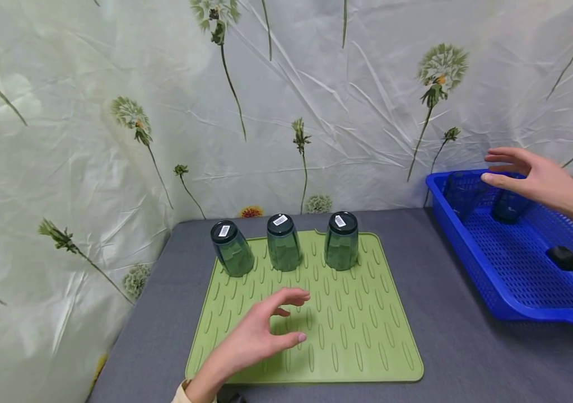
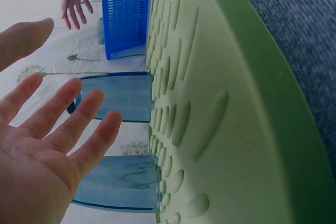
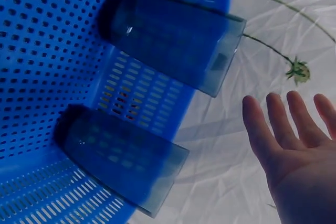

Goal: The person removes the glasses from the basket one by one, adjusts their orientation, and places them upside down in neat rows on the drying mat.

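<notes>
Three green-tinted glass tumblers stand upside down along the far part of a green drying mat (image 1: pixel 336 336): one on the left (image 1: pixel 234 254), a middle tumbler (image 1: pixel 284 249) and one on the right (image 1: pixel 341 249). My left hand (image 1: pixel 261 333) hovers over the mat in front of them, fingers spread and thumb apart, holding nothing. At the right, my right hand (image 1: pixel 535 176) hangs above the far side of a blue plastic basket (image 1: pixel 467 268), fingers loosely bent around nothing. Below it, two more tumblers stand mouth up inside, one (image 3: pixel 168 43) near the corner, the other tumbler (image 3: pixel 123 158) beside it.
A grey cloth (image 1: pixel 447 347) covers the table under the mat and basket. Behind hangs a pale curtain (image 1: pixel 266 162) with dandelion prints, close to the tumblers and the basket's far wall. A black wrist strap piece (image 1: pixel 571 258) shows below my right forearm, over the basket.
</notes>
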A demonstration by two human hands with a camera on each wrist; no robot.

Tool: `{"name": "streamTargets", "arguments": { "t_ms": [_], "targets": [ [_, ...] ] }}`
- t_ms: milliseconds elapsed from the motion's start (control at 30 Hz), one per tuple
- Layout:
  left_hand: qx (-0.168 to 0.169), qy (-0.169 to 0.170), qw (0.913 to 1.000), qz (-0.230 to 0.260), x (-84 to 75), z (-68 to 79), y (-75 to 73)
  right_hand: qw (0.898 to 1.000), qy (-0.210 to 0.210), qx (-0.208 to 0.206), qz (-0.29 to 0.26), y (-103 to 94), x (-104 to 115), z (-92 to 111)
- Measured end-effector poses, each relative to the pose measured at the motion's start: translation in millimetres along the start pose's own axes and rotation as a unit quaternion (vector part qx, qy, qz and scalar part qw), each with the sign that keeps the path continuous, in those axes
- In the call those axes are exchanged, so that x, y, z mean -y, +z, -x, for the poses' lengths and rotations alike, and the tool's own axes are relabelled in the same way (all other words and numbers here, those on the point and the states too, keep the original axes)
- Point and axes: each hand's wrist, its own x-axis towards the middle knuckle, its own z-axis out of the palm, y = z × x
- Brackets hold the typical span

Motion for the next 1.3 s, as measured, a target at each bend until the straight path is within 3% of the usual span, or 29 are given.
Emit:
{"name": "streamTargets", "arguments": {
  "t_ms": [300, 567, 900, 1300],
  "targets": [
    [0.003, 0.006, 1.0, 0.001, 2.1, 0.2, 0.7, 0.999, 0.014, 0.034, 0.002, 4.4, -11.8, -18.3],
    [0.009, 0.007, 0.9987, 0.051, 4.5, 0.2, 1.5, 0.995, 0.025, 0.096, -0.014, 13.5, -25.6, -29.9],
    [0.017, -0.003, 0.9986, 0.05, 5.5, -1.3, 2.1, 0.99, 0.046, 0.12, -0.055, 27.1, -43.2, -39.4],
    [0.018, -0.008, 0.9988, 0.045, 7.8, -1.7, 2.7, 0.986, 0.064, 0.129, -0.083, 35.9, -46.1, -43.6]
  ]
}}
